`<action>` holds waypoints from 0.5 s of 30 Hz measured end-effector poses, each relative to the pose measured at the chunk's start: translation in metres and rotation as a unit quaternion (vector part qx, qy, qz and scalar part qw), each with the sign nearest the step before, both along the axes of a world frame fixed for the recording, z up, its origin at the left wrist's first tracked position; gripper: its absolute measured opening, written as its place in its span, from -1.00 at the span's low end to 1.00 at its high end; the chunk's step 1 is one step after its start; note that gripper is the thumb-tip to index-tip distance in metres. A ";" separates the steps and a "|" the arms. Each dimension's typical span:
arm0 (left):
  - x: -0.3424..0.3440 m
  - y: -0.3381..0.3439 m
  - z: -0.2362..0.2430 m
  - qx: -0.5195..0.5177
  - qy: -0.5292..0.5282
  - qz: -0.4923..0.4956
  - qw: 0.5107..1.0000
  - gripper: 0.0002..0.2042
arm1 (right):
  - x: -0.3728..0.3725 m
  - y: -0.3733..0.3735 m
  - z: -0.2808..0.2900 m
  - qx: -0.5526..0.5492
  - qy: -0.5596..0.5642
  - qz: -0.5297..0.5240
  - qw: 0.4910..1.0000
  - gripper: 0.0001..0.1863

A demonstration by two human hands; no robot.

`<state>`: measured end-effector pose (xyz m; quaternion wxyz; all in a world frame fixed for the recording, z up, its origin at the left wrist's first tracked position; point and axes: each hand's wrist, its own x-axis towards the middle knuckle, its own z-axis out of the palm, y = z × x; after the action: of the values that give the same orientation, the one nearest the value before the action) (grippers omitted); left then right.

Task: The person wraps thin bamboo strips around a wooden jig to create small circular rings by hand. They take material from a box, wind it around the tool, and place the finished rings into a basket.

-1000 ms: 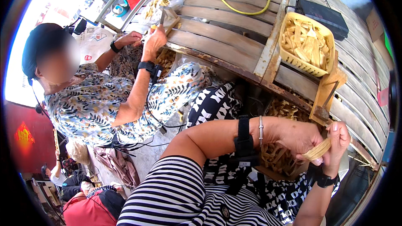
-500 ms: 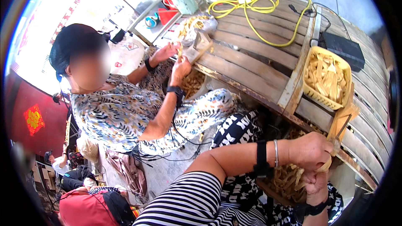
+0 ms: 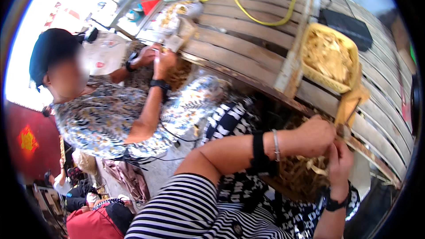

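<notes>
At the lower right, my left hand is curled with its back to the camera, just below a wooden fixture with a thin metal piece on the table edge. My right hand is closed just beneath it, fingertips close to those of my left. Motion blur and my fingers hide what they hold. Below both hands lies a heap of pale brown, curled strips in a container. A yellow plastic basket of similar flat strips sits on the slatted table above the fixture.
At left a seated co-worker has both hands near another wooden fixture. A coiled yellow cable, a black box and a bag of pieces lie on the table. A red bag sits at lower left.
The flat strip seen between my fingers earlier is now hidden. My right hand has dropped, then shifted back up, and my fingers have changed grip. The whole view has shifted slightly.
</notes>
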<state>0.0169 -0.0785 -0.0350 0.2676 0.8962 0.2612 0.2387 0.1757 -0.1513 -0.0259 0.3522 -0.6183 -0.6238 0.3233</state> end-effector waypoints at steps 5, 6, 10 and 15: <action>-0.002 0.017 0.016 -0.035 -0.150 -0.108 0.982 -0.98 | 0.009 0.007 0.009 -0.128 0.190 -0.014 0.973 -0.68; -0.007 0.014 0.022 -0.119 -0.205 -0.071 0.969 -0.96 | 0.006 0.008 0.015 -0.173 0.266 -0.018 0.948 -0.68; -0.017 0.017 0.034 -0.311 -0.380 0.008 0.871 -0.92 | 0.016 0.006 0.010 -0.262 0.498 0.078 0.823 -0.62; -0.021 0.020 0.034 -0.387 -0.318 0.053 0.864 -0.87 | 0.017 0.010 0.007 -0.260 0.522 0.058 0.810 -0.62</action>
<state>-0.0038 -0.0588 -0.0011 0.6481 0.5813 0.2806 0.4041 0.1931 -0.1414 -0.0189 0.4318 -0.3876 -0.2734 0.7672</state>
